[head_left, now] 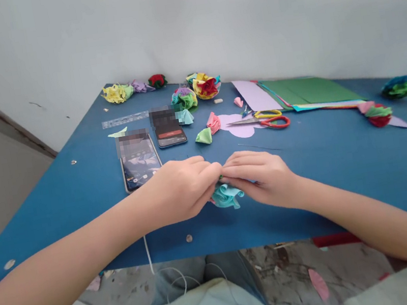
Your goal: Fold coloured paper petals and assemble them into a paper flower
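Note:
Close to the table's front edge, a light-blue crumpled paper flower (226, 195) hangs beneath my fingertips, with a bit of pink showing at its left. My left hand (193, 185) is closed on it from the left, fingers bunched together. From the other side my right hand (259, 174) pinches at the same spot, thumb below and fingers above. The fingertips of both hands meet over the flower's top, where a small dark green bit shows. Exactly what lies between the fingertips is hidden.
Two phones (138, 157) lie behind my left hand, a white cable (148, 254) below. Beyond are scissors (260, 121) on a lilac paper shape (241, 131), a clear ruler (124, 119), folded paper pieces (204, 137), paper flowers (207, 86) and coloured sheets (309, 89).

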